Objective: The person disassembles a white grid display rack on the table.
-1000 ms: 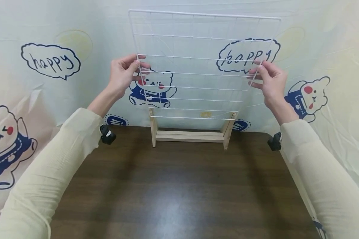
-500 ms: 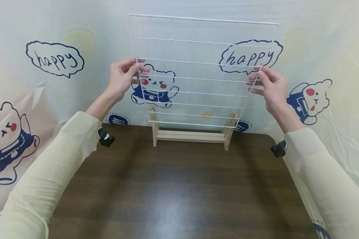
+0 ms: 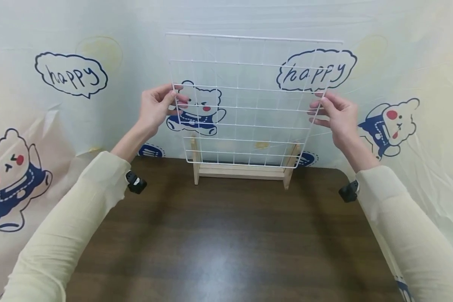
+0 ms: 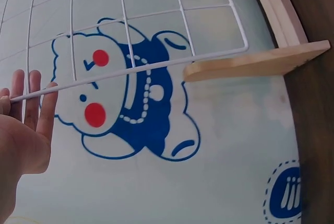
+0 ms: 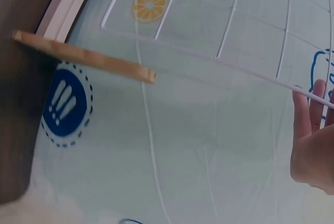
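Observation:
A white wire grid panel (image 3: 245,108) is held up over the back of the table, tilted, its lower edge nearest the wooden stand. My left hand (image 3: 154,107) pinches the panel's left side wire between thumb and fingers, with the other fingers behind it. On the opposite side wire, my right hand (image 3: 341,117) has a matching pinch. A pale wooden stand (image 3: 241,172) with two uprights and a crossbar stands at the table's back. In the head view the panel's bottom wire passes in front of both uprights; whether it touches them I cannot tell.
The dark wooden table (image 3: 219,235) stretches toward me from the stand. Behind and around it hangs a pale printed sheet (image 3: 392,71) with cartoon bears and lettering. Small black wrist cameras (image 3: 136,183) sit at both sleeve cuffs.
The panel has come down, with both hands lowering it. Its bottom wire, earlier level with the tops of the uprights, now shows near the stand's crossbar. The stand has stayed put.

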A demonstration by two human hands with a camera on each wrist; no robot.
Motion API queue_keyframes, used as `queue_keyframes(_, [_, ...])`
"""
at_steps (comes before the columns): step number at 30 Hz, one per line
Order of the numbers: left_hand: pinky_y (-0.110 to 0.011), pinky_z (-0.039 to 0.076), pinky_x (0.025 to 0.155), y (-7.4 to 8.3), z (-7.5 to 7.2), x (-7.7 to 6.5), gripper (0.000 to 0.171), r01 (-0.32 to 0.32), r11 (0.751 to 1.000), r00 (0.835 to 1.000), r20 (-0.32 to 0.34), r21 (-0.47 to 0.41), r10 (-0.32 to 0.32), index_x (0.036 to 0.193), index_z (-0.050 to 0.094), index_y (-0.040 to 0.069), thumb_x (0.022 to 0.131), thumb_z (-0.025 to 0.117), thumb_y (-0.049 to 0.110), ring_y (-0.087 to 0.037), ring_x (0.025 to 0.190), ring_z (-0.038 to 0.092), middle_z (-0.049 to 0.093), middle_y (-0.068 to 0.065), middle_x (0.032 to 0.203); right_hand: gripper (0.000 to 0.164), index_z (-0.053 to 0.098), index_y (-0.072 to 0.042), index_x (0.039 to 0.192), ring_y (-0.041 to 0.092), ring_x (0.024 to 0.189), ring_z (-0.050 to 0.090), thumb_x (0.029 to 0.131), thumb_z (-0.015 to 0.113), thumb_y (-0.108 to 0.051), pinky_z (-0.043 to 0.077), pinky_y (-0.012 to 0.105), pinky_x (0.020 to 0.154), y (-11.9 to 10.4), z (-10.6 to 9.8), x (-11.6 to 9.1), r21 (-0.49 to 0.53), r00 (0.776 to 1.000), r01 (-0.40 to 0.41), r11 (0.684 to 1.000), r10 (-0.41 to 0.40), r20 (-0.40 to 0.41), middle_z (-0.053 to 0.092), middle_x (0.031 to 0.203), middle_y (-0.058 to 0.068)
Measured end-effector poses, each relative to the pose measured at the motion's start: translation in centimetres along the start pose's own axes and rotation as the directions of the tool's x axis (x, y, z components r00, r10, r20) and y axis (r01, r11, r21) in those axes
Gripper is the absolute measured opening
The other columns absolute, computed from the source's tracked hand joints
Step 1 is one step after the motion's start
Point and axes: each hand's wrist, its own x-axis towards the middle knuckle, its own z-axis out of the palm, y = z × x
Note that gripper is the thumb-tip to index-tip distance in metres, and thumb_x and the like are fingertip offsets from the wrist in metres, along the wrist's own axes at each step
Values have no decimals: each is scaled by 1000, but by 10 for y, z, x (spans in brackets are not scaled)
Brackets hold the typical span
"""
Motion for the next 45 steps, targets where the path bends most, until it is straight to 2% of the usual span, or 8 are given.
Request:
queue_keyframes(5, [-31, 56, 74, -9, 3, -3, 29, 4, 999, 1000, 0, 35, -4, 125, 63, 3, 99, 54, 11, -26, 97, 66, 72, -8, 100, 31, 67, -7, 121, 21, 94, 69, 93, 65, -20, 53, 35, 77, 10, -4, -3, 16, 998, -60, 998, 60, 3, 71, 97, 8])
queue_keyframes(11, [-29, 57, 70, -15, 5, -8, 27, 5, 1000, 1000, 31, 16, -6, 122, 64, 1, 99, 54, 10, -26, 91, 67, 72, -8, 99, 32, 66, -7, 123, 20, 91, 70, 93, 63, -20, 55, 34, 75, 21, -8, -9, -2, 996, -95, 996, 95, 2, 71, 96, 8])
queue_keyframes(19, [-30, 57, 74, -25, 4, -15, 27, 11, 996, 999, 31, 89, -14, 121, 66, 7, 98, 55, 18, -24, 92, 68, 71, -7, 98, 32, 66, -8, 122, 20, 92, 69, 94, 63, -22, 56, 33, 74, 25, -15, -9, -21, 992, -116, 993, 117, 45, 71, 97, 7])
queue_keyframes(25, [-33, 57, 73, -37, 6, -21, 30, 26, 997, 999, 41, 77, -29, 127, 62, 3, 99, 53, 13, -23, 88, 67, 71, -9, 95, 28, 67, -8, 121, 22, 92, 69, 95, 61, -18, 55, 38, 77, 32, -19, -13, -27, 985, -150, 988, 152, 81, 72, 95, 7])
queue_keyframes(31, [-35, 57, 74, -52, 7, -29, 33, 49, 994, 997, 60, 94, -55, 128, 59, -1, 100, 52, 14, -27, 89, 69, 72, -8, 95, 25, 68, -11, 118, 21, 90, 70, 96, 60, -19, 55, 39, 77, 44, -23, -21, -56, 981, -172, 984, 176, 80, 72, 94, 7])
queue_keyframes(39, [-37, 57, 72, -69, 9, -37, 31, 77, 993, 994, 71, 87, -83, 127, 59, -1, 100, 52, 12, -28, 87, 70, 71, -12, 96, 30, 65, -5, 123, 20, 86, 71, 96, 60, -19, 56, 38, 75, 58, -24, -28, -61, 979, -193, 979, 196, 55, 73, 92, 5])
queue_keyframes(45, [-34, 58, 69, -77, 9, -44, 30, 75, 994, 993, 87, 78, -82, 126, 61, 0, 100, 53, 12, -28, 87, 70, 70, -17, 99, 26, 67, -9, 119, 19, 85, 71, 97, 58, -18, 58, 37, 74, 68, -26, -34, -66, 974, -214, 975, 217, 58, 73, 92, 5])
